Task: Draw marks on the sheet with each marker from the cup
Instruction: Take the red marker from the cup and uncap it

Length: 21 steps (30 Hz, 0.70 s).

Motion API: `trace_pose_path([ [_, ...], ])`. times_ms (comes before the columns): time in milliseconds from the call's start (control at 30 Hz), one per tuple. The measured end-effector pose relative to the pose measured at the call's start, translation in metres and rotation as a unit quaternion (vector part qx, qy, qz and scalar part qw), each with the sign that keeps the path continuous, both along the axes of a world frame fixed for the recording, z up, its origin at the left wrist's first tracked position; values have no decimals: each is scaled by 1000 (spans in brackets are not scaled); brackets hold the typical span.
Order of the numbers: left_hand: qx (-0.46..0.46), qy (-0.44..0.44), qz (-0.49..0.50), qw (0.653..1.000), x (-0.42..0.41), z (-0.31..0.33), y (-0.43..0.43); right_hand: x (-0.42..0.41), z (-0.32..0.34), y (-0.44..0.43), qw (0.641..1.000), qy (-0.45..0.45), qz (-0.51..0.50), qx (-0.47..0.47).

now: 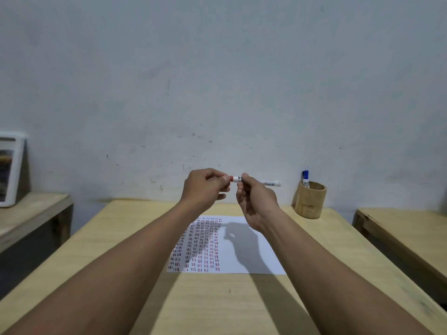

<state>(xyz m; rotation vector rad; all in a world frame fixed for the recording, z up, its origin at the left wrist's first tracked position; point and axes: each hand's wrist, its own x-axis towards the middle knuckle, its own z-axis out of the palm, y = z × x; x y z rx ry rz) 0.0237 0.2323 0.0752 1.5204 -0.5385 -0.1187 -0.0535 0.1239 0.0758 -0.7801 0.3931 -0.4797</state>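
I hold a white marker [269,182] level in the air above the sheet. My right hand [255,201] grips its barrel, which sticks out to the right. My left hand [205,187] pinches the red cap end [231,178] between thumb and fingers. Whether the cap is on or coming off I cannot tell. The white sheet [244,259] lies on the wooden table [217,303], its left half filled with columns of short red and dark dashes. A wooden cup [310,199] stands at the back right with a blue-capped marker [305,178] upright in it.
A pale wall rises right behind the table. A second wooden table [406,228] stands to the right across a narrow gap. On the left a lower wooden bench [31,209] carries a white framed object [11,169] leaning on the wall.
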Motion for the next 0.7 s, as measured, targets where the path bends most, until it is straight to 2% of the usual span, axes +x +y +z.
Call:
trace_pose_path([
  [100,5,21,13,1000,10,-6,8,8,-6,5,999,-14,-15,-30],
  [200,25,35,37,998,25,-15,23,15,-16,6,996,12,-22,-81],
  [333,92,2,102,991,46,-37,46,24,-31,8,987,49,-22,-152],
  [467,206,-70,165,962,59,-61,66,31,-46,11,977,74,-9,-201],
  [700,352,-112,177,912,77,-106,82,43,-62,7,962,102,-3,-254],
])
